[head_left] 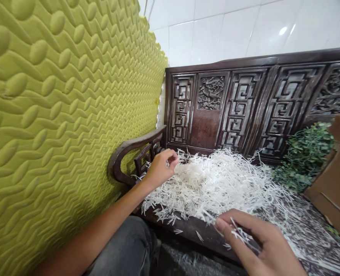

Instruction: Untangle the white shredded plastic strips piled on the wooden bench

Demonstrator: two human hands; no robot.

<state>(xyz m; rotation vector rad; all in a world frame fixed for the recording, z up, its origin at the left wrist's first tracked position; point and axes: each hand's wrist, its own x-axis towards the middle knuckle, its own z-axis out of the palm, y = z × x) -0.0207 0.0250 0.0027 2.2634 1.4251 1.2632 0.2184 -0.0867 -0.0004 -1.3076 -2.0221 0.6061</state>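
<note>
Right hand (pixel 259 241) is pinching some white paper strips (pixel 240 234), while left hand (pixel 161 168) is curling mostly closed on the big paper pile (pixel 216 184), its hold unclear, lying on the wooden desk (pixel 187 230).

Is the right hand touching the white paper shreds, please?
Touching. The head view shows the right hand with white paper shreds held between its fingers.
</note>
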